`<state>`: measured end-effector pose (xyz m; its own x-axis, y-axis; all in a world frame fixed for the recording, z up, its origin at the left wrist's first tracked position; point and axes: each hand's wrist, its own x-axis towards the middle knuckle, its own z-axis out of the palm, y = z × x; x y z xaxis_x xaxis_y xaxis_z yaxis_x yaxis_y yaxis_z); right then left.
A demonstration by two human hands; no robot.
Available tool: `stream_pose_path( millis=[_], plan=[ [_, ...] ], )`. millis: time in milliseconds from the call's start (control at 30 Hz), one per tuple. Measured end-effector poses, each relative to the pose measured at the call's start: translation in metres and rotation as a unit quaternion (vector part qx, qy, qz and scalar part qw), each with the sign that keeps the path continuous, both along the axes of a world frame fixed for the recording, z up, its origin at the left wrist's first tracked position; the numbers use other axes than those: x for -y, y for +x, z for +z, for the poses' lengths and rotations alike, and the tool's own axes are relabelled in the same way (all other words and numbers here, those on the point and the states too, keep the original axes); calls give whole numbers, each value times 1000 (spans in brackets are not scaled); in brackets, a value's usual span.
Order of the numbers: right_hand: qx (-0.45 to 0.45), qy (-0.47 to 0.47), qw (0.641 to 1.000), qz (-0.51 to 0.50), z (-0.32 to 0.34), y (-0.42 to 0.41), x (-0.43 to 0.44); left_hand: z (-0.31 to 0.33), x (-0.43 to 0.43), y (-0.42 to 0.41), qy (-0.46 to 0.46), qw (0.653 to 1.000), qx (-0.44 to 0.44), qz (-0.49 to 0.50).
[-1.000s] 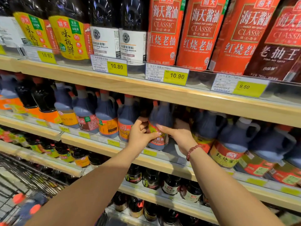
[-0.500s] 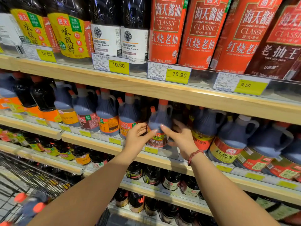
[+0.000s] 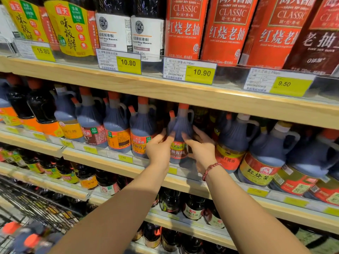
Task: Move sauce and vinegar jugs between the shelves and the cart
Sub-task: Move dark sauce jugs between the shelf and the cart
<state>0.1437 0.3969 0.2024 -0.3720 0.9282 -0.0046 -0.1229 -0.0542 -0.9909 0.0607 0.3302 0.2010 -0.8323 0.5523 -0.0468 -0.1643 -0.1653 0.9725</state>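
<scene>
A dark soy sauce jug point(image 3: 180, 129) with an orange cap and a red-and-yellow label stands on the middle shelf point(image 3: 113, 160), among a row of similar jugs. My left hand point(image 3: 159, 148) presses against its left side and my right hand point(image 3: 200, 147) against its right side, fingers spread around the body. A beaded bracelet sits on the right wrist. At the bottom left is the wire cart point(image 3: 33, 208) with orange-capped jugs point(image 3: 27, 237) lying in it.
The top shelf point(image 3: 165, 90) carries tall red and yellow soy sauce bottles behind yellow price tags. Larger jugs point(image 3: 262, 156) crowd the middle shelf to the right. Small dark bottles point(image 3: 192, 208) fill the lower shelves.
The view has drifted down and the jug sits slightly further forward. Both hands have stayed around the same jug, shifting a little higher on its sides.
</scene>
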Motion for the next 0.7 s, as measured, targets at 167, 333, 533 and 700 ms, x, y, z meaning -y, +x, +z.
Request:
stream_pose_path(
  millis=[167,333,533,700],
  plan=[
    [-22,5,1000,-19,-10,-13,-24,-12,-31,-3,28,996,10,79],
    [-6,39,998,-52,-11,-29,-48,-4,-62,-5,116,983,97,101],
    [-18,59,995,-78,-17,-46,-69,-12,-89,-15,93,988,75,103],
    [-15,69,994,-85,-19,-53,-80,-16,-103,-22,102,987,56,111]
  ],
)
